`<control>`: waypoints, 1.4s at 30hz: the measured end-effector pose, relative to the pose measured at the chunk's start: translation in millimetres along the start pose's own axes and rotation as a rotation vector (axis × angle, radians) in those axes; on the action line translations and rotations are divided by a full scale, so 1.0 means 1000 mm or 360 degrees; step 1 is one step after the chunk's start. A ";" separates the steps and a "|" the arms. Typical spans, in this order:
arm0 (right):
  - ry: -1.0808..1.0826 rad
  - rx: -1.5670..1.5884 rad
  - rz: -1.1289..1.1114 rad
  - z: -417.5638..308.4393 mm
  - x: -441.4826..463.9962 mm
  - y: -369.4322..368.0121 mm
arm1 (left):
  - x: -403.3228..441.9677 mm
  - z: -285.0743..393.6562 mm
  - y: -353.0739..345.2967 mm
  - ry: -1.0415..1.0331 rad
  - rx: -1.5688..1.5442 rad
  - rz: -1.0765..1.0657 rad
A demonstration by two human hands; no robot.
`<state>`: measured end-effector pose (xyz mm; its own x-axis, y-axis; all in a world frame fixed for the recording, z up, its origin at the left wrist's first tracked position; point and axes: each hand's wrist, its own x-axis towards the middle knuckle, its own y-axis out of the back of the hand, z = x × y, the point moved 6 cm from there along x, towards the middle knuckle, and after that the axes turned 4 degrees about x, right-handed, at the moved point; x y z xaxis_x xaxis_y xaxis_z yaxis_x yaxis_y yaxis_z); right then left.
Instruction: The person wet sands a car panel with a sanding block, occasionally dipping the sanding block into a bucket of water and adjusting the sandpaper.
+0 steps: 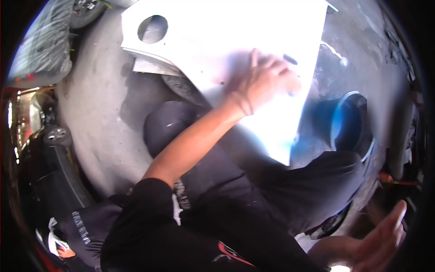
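Note:
My left hand (pixel 268 80) reaches across and rests on a bright white metal panel (pixel 253 22), which looks like a car fender. Its fingers are spread over the surface and partly blurred by glare. Whatever lies under the palm is hidden. Beside the fingers there is a small dark oblong spot (pixel 290 59) on the panel. Low at the right edge of the view, my right hand (pixel 378 242) is held away from the panel, fingers stretched out, with nothing visible in it.
A blue bucket (pixel 336 120) stands right of the panel, close to my bent knee. At the upper left are a tyre (pixel 84 13) and a plastic-covered object (pixel 43 50). Grey concrete floor (pixel 97 95) surrounds the panel. A dark car bumper (pixel 68 172) is at the left.

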<state>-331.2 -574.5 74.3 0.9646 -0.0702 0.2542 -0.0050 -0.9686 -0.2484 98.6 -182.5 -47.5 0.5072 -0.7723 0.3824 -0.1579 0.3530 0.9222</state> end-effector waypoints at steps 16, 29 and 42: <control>-0.1233 -0.2401 -0.0443 0.473 0.059 0.252 | -0.050 -0.008 0.040 0.0711 -0.0114 0.0037; -0.0494 -0.0852 -0.0763 0.207 0.395 -0.253 | -0.034 0.008 0.011 0.0951 0.0226 0.0262; -0.0381 -0.2226 0.0263 0.285 0.357 -0.190 | -0.026 -0.134 0.043 0.1191 0.0325 0.0586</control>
<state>89.4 -347.3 -53.7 0.9471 -0.2987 0.1176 -0.2355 -0.3977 0.8868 192.4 -77.0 -25.6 0.8078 -0.0503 0.5874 -0.5351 0.3555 0.7663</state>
